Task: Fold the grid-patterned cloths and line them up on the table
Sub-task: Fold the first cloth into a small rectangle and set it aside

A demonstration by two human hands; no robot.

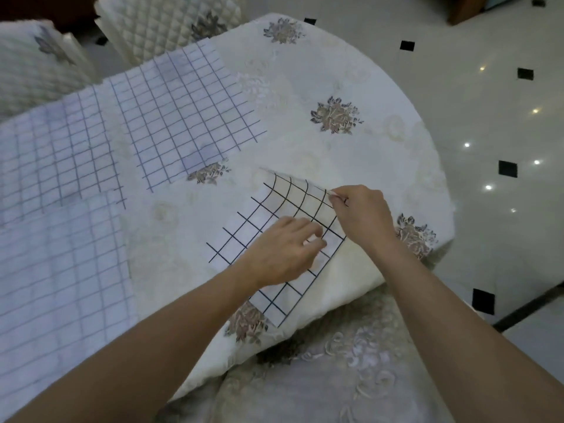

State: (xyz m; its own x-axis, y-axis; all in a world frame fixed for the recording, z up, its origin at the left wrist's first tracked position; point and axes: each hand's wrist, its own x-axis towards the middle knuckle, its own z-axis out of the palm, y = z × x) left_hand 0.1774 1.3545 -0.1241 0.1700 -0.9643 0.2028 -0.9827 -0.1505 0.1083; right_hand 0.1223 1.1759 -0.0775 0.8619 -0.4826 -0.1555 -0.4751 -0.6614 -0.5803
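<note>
Right grip [363, 216] pinches the lifted far corner of the black-grid cloth [244, 236], while the left grip [283, 254] rests on its middle with loose fingers, holding nothing. That cloth lies near the front edge of the desk [381, 148], to the right of the paler grid cloths [183, 111]. It looks thin, light and limp, so taking it by the corners should keep the fold square.

Only the person's forearms and hands show. Both forearms are bare all the way to the picture's lower edge, and the left hand [283, 251] and right hand [363, 215] are bare too, with slim wrists.
</note>
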